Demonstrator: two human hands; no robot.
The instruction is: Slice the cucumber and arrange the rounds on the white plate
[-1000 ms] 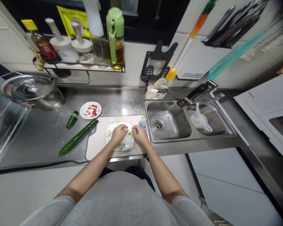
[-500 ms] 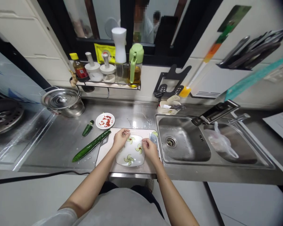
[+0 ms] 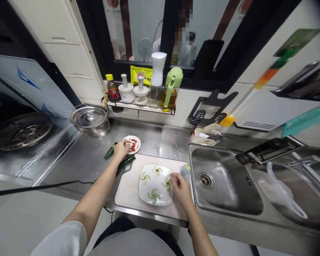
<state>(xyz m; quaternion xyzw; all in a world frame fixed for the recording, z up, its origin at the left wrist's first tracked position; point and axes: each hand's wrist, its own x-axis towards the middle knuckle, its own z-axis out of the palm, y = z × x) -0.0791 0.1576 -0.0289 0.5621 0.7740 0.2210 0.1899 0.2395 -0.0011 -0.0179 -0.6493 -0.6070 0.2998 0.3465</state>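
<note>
My left hand [image 3: 122,148] reaches over the left rim of a small white plate [image 3: 139,145], its thumb and fingertips pinched near chopped red pieces [image 3: 133,143]; anything between them is too small to make out. Under that forearm lies a long cucumber [image 3: 126,162], partly hidden, with a short cucumber piece [image 3: 110,152] beside it. My right hand [image 3: 179,183] hovers at the right edge of a squarish white plate [image 3: 155,180], fingers curled towards the thumb. Green cucumber slices form several pinwheels on this plate, some with red centres. Beneath it is a pale cutting board [image 3: 126,193].
A double sink [image 3: 225,211] is at the right, holding a plastic bag [image 3: 276,188] under the faucet [image 3: 269,149]. A lidded steel pot [image 3: 96,126] stands back left near the stove [image 3: 24,129]. Above the counter hangs a condiment rack [image 3: 146,107]. A knife blade [image 3: 185,171] lies on the board.
My left hand has moved from the squarish plate's upper edge leftward to the small plate of red pieces. My right hand stays at the plate's right edge. The camera view has shifted.
</note>
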